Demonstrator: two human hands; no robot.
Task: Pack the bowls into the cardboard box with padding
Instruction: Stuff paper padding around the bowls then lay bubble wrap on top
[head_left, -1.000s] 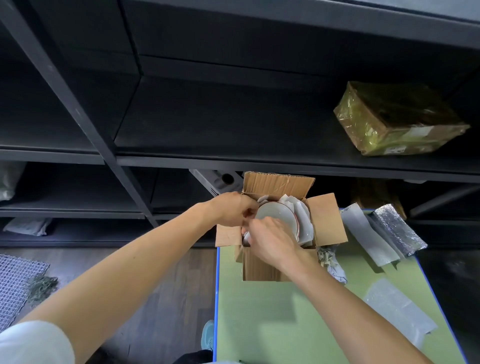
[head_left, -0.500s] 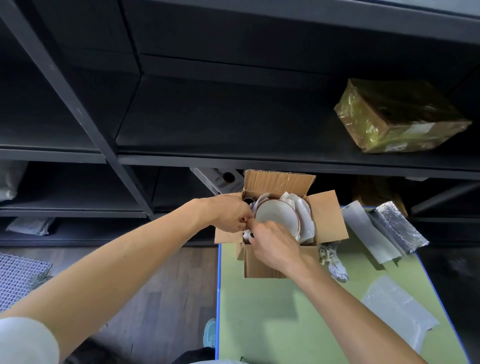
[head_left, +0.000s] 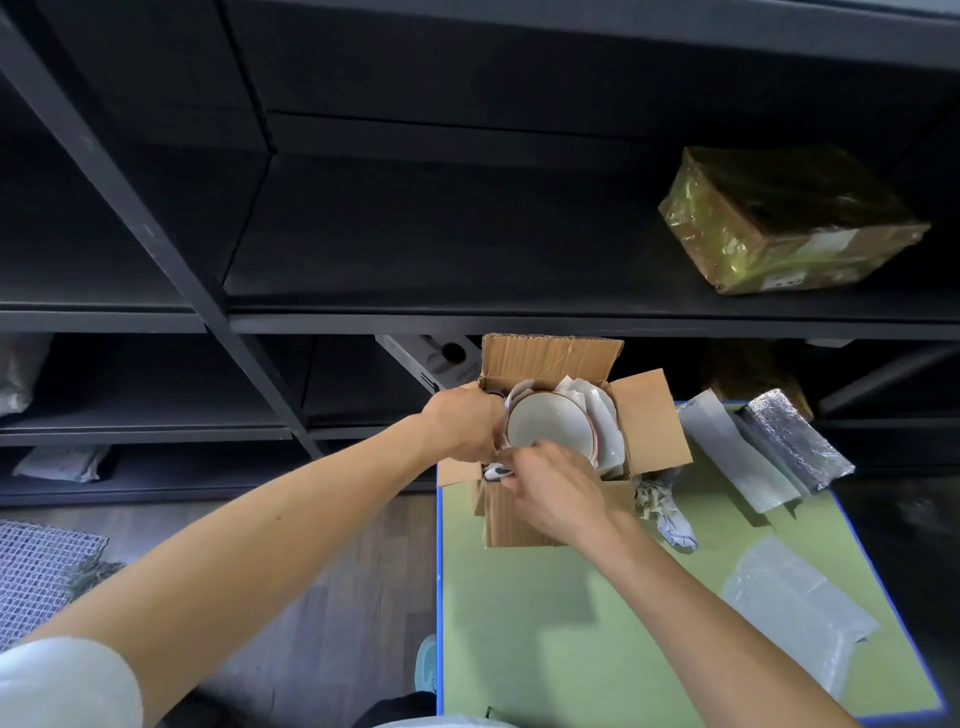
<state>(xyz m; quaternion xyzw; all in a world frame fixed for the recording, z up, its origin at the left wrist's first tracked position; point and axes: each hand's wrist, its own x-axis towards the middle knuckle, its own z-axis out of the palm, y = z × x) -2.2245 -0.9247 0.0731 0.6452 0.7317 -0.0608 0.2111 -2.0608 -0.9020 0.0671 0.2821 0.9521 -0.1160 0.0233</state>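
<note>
Curled knuckles-up, the left hand (head_left: 460, 428) sits at the left rim of the box (head_left: 652, 415). Its fingers are hidden inside, so I cannot tell whether it grips anything. Just beside it, at the near-left corner, the right hand (head_left: 558, 488) pinches a pale scrap (head_left: 496, 470). Off to the left a mesh mat (head_left: 36, 561) lies on the wood floor (head_left: 337, 571). Dark shelving (head_left: 467, 260) runs behind, with a taped parcel (head_left: 779, 223) on it to the right. The box stands at the far-left corner of a green table (head_left: 571, 623), with foam sheets (head_left: 727, 452), a silver pouch (head_left: 795, 441) and bubble wrap (head_left: 795, 597) to its right. Inside the box the bowl (head_left: 545, 426) stands tilted on edge between the left hand and white padding (head_left: 605, 431), its near rim at the right hand's fingertips.
</note>
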